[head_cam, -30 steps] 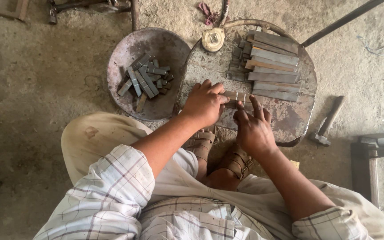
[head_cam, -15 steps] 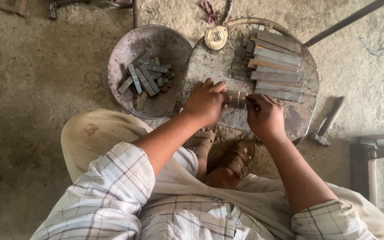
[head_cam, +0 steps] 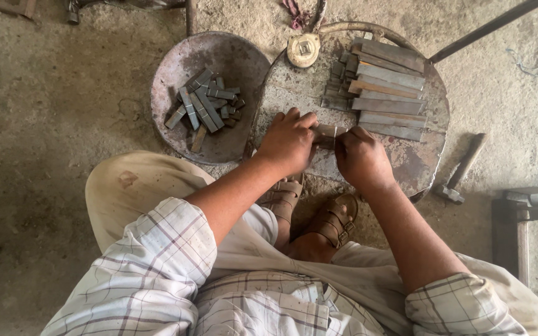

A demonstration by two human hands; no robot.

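Head view: short metal bar (head_cam: 326, 132) lies on round steel plate (head_cam: 418, 162), pinched between my hands. Left hand (head_cam: 289, 142) closed over its near end; right hand (head_cam: 361, 158) fingers clamped at its far end. Judged step: marking or aligning the bar. Next move needs steady grip. Bowl of cut pieces (head_cam: 203, 106) beyond left fingers; long bars (head_cam: 387, 93) beyond right.

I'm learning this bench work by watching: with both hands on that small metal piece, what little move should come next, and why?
Probably steady it first. The left hand and right hand pinch a short metal piece between them on the round work plate. Once done with it, the natural small move is leftward to the pan, where short cut pieces already lie; the long bars sit apart.
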